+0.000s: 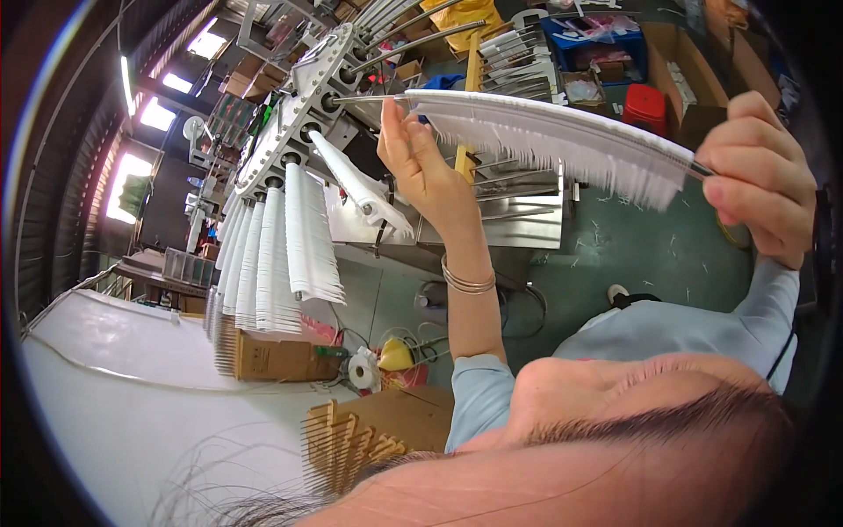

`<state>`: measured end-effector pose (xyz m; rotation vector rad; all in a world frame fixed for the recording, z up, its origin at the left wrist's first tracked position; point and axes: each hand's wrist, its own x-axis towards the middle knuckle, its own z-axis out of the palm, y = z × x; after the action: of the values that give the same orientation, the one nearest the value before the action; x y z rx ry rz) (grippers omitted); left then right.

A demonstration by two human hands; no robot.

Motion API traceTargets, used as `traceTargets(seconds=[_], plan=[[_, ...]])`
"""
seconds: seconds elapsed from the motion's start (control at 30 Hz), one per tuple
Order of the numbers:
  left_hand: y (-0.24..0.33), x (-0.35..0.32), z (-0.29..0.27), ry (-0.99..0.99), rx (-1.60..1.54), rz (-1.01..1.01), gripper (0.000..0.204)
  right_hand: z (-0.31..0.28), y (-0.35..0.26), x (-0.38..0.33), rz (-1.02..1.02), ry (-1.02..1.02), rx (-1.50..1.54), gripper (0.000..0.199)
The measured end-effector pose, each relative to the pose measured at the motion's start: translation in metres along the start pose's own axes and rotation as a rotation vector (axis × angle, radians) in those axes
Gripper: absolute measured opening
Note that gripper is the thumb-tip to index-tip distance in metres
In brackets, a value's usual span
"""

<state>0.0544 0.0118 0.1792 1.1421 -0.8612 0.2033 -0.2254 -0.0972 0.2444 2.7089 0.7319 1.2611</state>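
Note:
A long metal rod with a row of thin white fringed pieces threaded along it runs from a socket on the machine out to the right. My right hand is closed around the rod's outer end, thumb and fingers pinching it. My left hand, wearing bracelets, is raised by the inner end of the white stack. Its fingers are stretched out and the fingertips meet the rod; they do not look wrapped round it. Beside it, a shorter white bundle hangs from another rod, its pieces bunched unevenly.
Several more white-loaded rods fan down from the machine's bolted edge. Bare rods stick out at its top. A yellow bar and a metal tray lie beyond my left hand. A wooden rack with spikes stands below left.

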Motion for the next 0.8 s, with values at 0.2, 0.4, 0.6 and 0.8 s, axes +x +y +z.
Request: traceTargets(seconds=[0.2,0.4,0.6,0.8], plan=[[-0.016,-0.026,-0.001,0.040,0.120,0.089,0.043,0.034,0.026,0.032,-0.055,0.047,0.043,0.022],[-0.015,-0.048,0.000,-0.044,0.176,0.112,0.046,0.092,0.063,0.063,-0.082,0.110,0.070,0.020],[-0.016,-0.043,-0.011,0.005,0.308,0.204,0.038,0.122,0.076,0.068,0.006,0.231,0.263,0.023],[-0.006,-0.029,-0.004,0.067,0.253,0.292,0.019,0.119,0.070,0.053,0.075,0.221,0.491,0.038]])
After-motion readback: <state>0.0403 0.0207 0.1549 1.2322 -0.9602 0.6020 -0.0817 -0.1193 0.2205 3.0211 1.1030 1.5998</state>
